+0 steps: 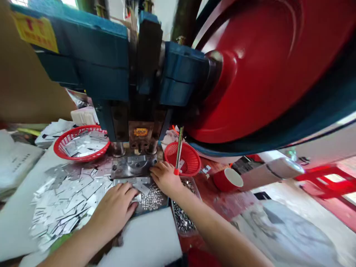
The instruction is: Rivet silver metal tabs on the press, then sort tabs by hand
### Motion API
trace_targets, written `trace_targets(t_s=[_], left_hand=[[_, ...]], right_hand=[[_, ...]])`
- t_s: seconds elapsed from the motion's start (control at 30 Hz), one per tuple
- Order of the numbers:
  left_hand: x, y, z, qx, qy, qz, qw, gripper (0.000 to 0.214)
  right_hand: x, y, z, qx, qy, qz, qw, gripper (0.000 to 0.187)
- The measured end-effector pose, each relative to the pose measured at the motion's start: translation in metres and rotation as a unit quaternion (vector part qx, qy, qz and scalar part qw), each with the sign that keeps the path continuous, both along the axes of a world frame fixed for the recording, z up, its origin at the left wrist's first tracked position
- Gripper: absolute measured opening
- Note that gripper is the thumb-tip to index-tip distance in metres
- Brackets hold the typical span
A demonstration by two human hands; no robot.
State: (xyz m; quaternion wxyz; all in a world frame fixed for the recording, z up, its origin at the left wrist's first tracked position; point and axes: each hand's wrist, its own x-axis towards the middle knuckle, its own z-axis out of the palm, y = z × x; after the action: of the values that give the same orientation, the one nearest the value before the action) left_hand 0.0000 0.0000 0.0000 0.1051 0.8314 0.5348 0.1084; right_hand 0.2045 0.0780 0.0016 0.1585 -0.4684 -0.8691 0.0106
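Note:
My left hand (115, 207) lies with curled fingers on a flat metal plate (140, 182) just in front of the die of a blue punch press (133, 74). My right hand (166, 178) rests at the right edge of the steel die block (130, 165), fingers closed around a thin rod with a red tip (178, 152) that stands up from it. Small shiny studs (151, 200) lie in a tray between both hands. A heap of thin silver plates (66, 200) spreads on the table to the left of my left hand.
A red basket (62, 146) with plates sits back left; a smaller red basket (191, 165) stands right of the die. A big red flywheel (264, 66) fills the upper right. A red cup (228, 180), a tray of dark studs (180, 218) and white foam (150, 237) lie near.

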Motion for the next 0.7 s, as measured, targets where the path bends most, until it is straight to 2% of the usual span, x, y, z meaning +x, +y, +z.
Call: trace_targets(t_s=[0.23, 0.33, 0.43, 0.6, 0.7], left_hand=[[0.0, 0.0, -0.009, 0.067, 0.003, -0.038, 0.997, 0.018], [-0.003, -0.001, -0.011, 0.086, -0.043, -0.021, 0.995, 0.02], [-0.005, -0.001, -0.011, 0.084, -0.088, 0.007, 0.993, 0.018], [-0.008, -0.001, -0.013, 0.05, -0.113, 0.06, 0.991, 0.013], [-0.008, 0.0, -0.015, 0.057, -0.142, 0.087, 0.984, 0.014]], right_hand=[[0.004, -0.001, -0.005, -0.008, 0.095, 0.003, 0.995, 0.018], [-0.006, 0.005, 0.003, 0.003, 0.163, -0.004, 0.987, 0.014], [-0.027, 0.018, 0.015, 0.014, 0.21, -0.017, 0.978, 0.011], [-0.06, 0.035, 0.023, 0.022, 0.132, -0.069, 0.989, 0.01], [-0.06, 0.032, 0.024, 0.048, 0.088, -0.043, 0.994, 0.013]])
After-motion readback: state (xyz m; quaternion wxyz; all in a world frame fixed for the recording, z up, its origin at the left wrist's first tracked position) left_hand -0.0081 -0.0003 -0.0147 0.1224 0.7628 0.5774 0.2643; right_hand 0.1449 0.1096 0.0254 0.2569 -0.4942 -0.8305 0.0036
